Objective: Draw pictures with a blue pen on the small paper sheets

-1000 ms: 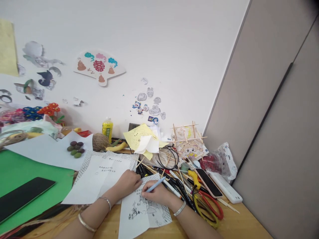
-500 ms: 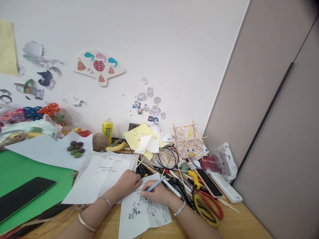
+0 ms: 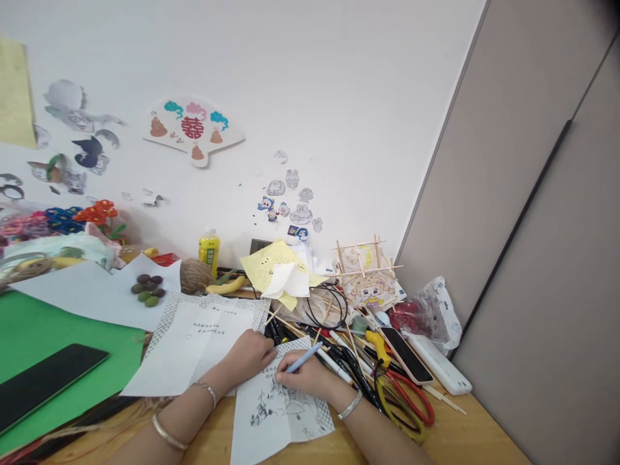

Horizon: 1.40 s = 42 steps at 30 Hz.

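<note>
Since the earlier frame, nothing has discernibly moved. The white crosshatch-bordered paper sheet (image 3: 264,436), beneath the right hand (image 3: 310,378), carries black drawings and handwriting; its lower left remains blank. Work outstanding cannot be determined. The left hand (image 3: 249,355) lies curled at the sheet's upper left edge, its grip undeterminable; the right grasps a slender pale-blue pen (image 3: 306,356). A white wall (image 3: 339,90) backs the cluttered light-brown wooden desk (image 3: 477,436).

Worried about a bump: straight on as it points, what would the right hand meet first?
The right hand, holding a slim light-blue pen, would probably meet the left hand; depth between them is unclear.
</note>
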Available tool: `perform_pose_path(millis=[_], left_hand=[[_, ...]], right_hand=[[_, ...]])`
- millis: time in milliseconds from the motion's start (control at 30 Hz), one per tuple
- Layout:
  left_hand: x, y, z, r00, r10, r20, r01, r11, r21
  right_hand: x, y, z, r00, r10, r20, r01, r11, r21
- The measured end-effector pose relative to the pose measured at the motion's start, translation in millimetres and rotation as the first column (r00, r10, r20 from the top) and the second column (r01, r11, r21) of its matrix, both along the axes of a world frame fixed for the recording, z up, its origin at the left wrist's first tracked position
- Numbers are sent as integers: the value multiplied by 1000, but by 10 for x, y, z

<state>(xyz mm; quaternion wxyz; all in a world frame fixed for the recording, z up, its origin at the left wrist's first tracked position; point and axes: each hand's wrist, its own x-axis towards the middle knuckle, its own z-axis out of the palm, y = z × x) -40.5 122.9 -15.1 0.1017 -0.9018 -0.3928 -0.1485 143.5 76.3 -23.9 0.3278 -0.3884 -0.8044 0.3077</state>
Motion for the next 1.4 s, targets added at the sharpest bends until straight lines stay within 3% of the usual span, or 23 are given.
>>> perform_pose_path(millis=[1400], left_hand=[[9, -4, 8, 1000, 5, -15, -5, 1000, 5]], right_hand=[[5, 11, -23, 1000, 10, 1, -10, 999, -35]])
